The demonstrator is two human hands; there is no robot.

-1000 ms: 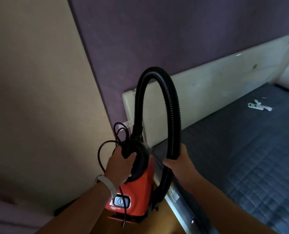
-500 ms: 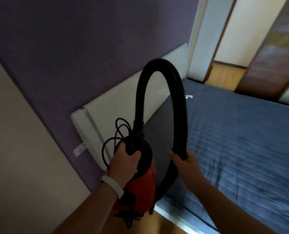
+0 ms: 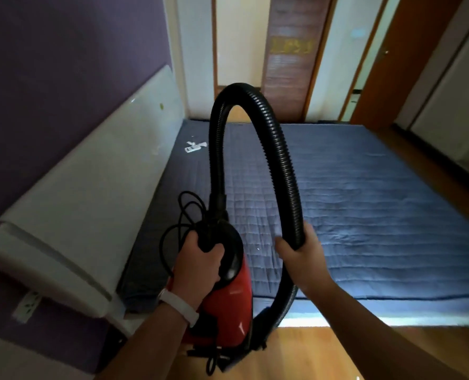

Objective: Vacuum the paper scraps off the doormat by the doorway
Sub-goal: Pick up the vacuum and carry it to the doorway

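Two hands, both on the vacuum. Left hand [image 3: 197, 266], white wristband [image 3: 179, 306] on that wrist, has its fingers wrapped tight round the black top handle of the red vacuum [image 3: 229, 305], which is lifted off the wood floor [image 3: 323, 355]. Right hand [image 3: 303, 256] is closed round the black ribbed hose [image 3: 281, 163] low on its right leg. The hose arches up in a tall loop between the hands, and its nozzle end is hidden below. A loose black cord [image 3: 177, 223] is bunched by the left hand, with some trailing under the canister. The step looks like carry-to-site, with suction not started. To do it well, keep the canister upright, keep the cord gathered so it doesn't snag underfoot, and keep the hose loop from swinging. Set down at the mat edge and check cord reach from the wall socket [image 3: 26, 304] low on the left. The only container is the vacuum canister, which is opaque, so I cannot tell what is in it. Further off lies the blue quilted mat [image 3: 378, 204], probably the doormat meant. The paper scraps [image 3: 193, 146] sit on its far-left corner, just beside the white panel [image 3: 96, 193] and near the doorway [image 3: 237, 64].
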